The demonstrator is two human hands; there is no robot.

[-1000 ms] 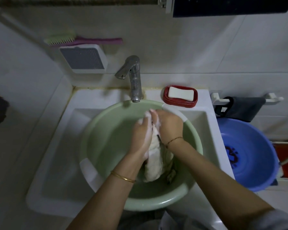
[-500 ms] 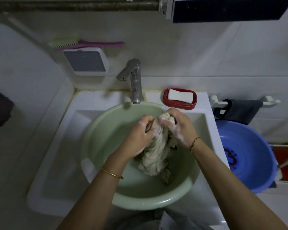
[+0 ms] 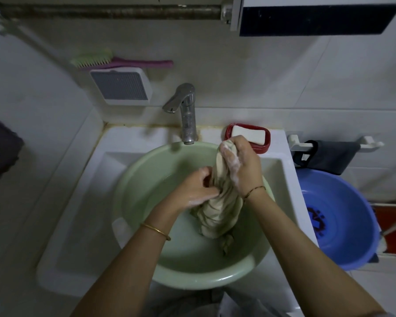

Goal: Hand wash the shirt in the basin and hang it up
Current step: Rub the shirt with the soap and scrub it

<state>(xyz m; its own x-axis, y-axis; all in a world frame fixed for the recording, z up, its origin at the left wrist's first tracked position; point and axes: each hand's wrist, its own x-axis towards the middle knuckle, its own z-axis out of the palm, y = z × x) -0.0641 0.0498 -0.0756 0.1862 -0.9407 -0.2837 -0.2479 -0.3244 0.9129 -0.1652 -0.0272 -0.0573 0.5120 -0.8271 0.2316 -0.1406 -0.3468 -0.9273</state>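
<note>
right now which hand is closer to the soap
Right. The right hand grips the shirt just in front of the soap; the left hand holds it lower, over the basin.

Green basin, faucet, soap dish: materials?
Green basin: looks like moulded plastic, smooth, semi-gloss; even pale colour, soft highlights on the rolled rim.
Faucet: metal, probably chrome-plated; mirror-like glints, dulled by spotting on the column.
Soap dish: likely glossy red plastic; ceramic can't be ruled out.

White sink (image 3: 78, 225) holds green basin (image 3: 192, 277), soap dish (image 3: 264, 146).
</note>
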